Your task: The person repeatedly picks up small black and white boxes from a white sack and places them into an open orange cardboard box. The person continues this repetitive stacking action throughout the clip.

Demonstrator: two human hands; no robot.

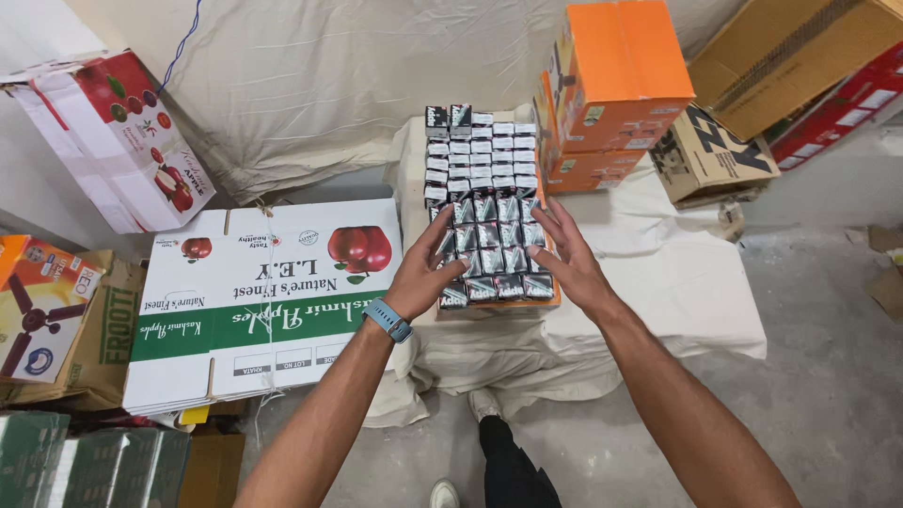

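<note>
Nearest the camera, the left hand (423, 273) and right hand (564, 256) are spread open, fingers pressed flat against the two sides of a block of small dark cartons (489, 246) at frame centre; nothing is gripped. The loose block is judged light, stiff, easily scattered, best squeezed at its flanks. Its long axis runs up-frame toward the orange boxes (607, 89).

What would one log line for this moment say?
left hand: open, on small boxes | right hand: open, on same block | block: on orange tray | flattened apple carton: to the left
</note>
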